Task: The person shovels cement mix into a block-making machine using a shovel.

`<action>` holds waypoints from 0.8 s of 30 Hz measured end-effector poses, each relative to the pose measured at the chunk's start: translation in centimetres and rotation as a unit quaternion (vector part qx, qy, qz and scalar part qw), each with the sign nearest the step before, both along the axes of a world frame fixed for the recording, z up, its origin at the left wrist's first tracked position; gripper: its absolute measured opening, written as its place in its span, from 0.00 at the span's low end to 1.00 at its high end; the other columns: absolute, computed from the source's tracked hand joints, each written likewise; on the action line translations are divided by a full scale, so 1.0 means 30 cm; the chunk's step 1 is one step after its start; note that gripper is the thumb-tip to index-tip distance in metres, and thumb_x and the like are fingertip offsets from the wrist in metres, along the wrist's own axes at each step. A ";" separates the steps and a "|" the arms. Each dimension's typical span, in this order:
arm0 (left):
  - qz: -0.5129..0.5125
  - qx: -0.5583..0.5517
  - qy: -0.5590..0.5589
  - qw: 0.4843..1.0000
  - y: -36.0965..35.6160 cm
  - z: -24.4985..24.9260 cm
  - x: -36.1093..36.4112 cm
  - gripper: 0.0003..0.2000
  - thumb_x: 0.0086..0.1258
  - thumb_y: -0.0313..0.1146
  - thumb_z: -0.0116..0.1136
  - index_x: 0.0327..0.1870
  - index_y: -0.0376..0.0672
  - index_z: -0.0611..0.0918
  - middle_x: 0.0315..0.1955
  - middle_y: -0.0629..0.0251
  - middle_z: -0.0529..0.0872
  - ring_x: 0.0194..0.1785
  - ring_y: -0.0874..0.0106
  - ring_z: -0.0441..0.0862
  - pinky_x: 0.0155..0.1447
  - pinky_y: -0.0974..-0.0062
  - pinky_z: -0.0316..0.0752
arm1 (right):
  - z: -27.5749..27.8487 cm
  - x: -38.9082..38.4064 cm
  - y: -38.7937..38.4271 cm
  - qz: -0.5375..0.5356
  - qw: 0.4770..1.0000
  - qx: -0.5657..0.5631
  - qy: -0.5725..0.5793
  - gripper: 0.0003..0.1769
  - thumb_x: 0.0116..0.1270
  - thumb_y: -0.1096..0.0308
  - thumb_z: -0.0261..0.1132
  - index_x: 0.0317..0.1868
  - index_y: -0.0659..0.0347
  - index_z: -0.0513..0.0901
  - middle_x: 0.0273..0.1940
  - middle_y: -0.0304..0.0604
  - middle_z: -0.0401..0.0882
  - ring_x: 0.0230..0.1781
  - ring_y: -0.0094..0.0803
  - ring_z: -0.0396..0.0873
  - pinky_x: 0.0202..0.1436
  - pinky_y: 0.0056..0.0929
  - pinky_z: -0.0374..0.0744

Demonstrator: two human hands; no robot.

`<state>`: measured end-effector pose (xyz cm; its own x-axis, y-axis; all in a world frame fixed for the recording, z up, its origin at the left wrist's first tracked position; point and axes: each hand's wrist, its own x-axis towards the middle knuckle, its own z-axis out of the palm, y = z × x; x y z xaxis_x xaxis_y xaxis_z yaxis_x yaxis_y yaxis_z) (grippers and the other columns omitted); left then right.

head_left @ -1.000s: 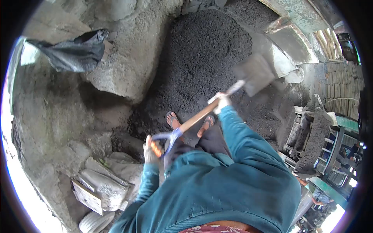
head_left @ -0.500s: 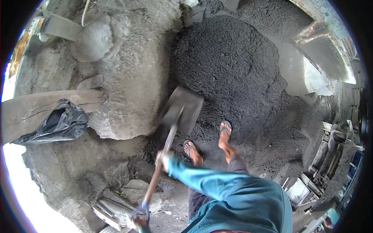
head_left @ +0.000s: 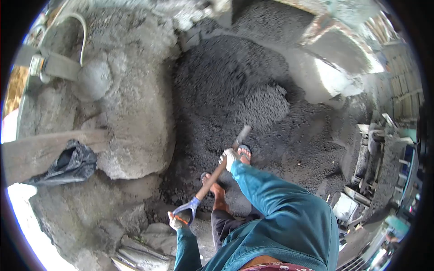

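Observation:
A shovel (head_left: 216,177) with a wooden shaft slants up across the middle of the head view. At its lower end my left hand (head_left: 176,221), in a pale glove, is closed on the blue D-shaped handle (head_left: 191,209). Farther up, my right hand (head_left: 230,158), also in a pale glove, wraps the shaft. A heap of dark, grainy material (head_left: 264,106) covers the blade, hiding it. The blade end is over the wide dark pile (head_left: 212,72), just beyond my right foot (head_left: 244,155).
A large grey stone block (head_left: 135,113) stands on the left, beside a wooden beam (head_left: 63,151) with a black plastic bag (head_left: 77,162). A trough-like container (head_left: 339,49) sits at upper right. Stacked scraps (head_left: 368,167) lie on the right. My left foot (head_left: 210,178) is close to the shaft.
The shovel has swung right, from beside the stone block to over the dark pile. Its blade was bare and now carries dark material. Both hands moved with it, and the view shifted.

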<state>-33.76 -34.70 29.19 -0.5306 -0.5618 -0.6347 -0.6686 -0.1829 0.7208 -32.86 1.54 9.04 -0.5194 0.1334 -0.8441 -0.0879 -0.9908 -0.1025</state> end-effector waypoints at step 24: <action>-0.549 0.112 0.828 -0.034 2.142 1.557 0.316 0.34 0.59 0.72 0.55 0.33 0.43 0.86 0.21 0.67 0.78 0.28 0.64 0.80 0.50 0.55 0.77 | 1.959 1.604 1.497 -0.593 0.633 0.464 0.181 0.12 0.66 0.60 0.60 0.26 0.53 0.71 0.21 0.38 0.71 0.21 0.36 0.72 0.30 0.36 0.75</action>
<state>-24.27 29.55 75.89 0.5466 0.2441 0.8010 0.4938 -0.8665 -0.0728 15.27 46.45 67.82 0.2732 0.9615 0.0294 -0.8970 0.2657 -0.3532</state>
